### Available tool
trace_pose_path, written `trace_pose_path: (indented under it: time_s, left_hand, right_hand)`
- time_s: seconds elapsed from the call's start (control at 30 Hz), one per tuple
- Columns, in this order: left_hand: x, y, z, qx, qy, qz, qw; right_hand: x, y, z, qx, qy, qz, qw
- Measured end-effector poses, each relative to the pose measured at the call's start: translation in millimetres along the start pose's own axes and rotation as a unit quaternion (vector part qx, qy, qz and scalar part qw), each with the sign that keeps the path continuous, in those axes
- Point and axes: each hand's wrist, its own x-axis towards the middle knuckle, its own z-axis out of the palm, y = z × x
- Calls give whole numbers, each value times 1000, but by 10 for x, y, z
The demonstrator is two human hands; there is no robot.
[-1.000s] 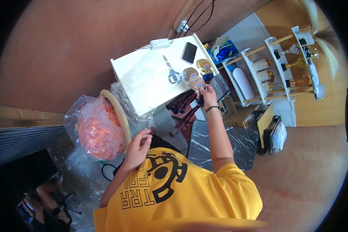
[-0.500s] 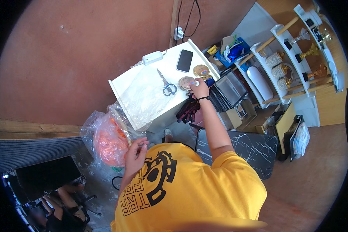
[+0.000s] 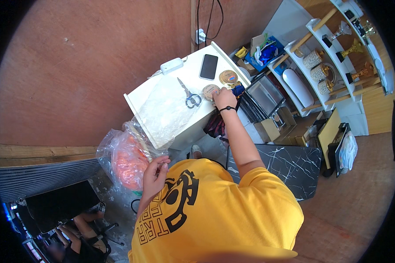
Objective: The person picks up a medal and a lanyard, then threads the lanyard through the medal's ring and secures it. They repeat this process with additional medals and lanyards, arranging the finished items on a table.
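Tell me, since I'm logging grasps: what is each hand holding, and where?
The right hand touches the round tin at its edge on the white table; a real grip cannot be told. The left hand holds nothing.

On the white counter (image 3: 140, 98) lie 1 pair of scissors (image 3: 188, 94), 1 dark phone (image 3: 208, 66), 1 white power adapter (image 3: 171, 65), 1 clear plastic sheet (image 3: 162, 111) and 2 round tins (image 3: 228, 77). Beside the counter hangs 1 clear bag of orange stuff (image 3: 127, 160). The shelves at right carry 3 round gold-trimmed vessels (image 3: 314, 58) and 2 trophies (image 3: 354, 49). There are 2 hands (image 3: 225, 99) in view.
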Motion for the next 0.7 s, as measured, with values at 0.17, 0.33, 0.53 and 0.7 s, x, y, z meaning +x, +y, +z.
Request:
trace_pose_path:
  time_s: [0.17, 0.33, 0.53, 0.7]
  left_hand:
    - [26, -6, -27, -3, 0, -1, 1000]
    - [93, -12, -11, -21, 2, -16, 1000]
    - [218, 5, 79, 4, -45, -14, 999]
    - [316, 50, 193, 23, -65, -30, 997]
  right_hand:
    - [157, 235, -91, 10, -31, -27, 999]
    - [224, 792, -367, 116, -63, -53, 990]
    - [-42, 1375, 45, 182, -188, -102, 960]
    - [-339, 1347, 912, 358, -80, -41, 929]
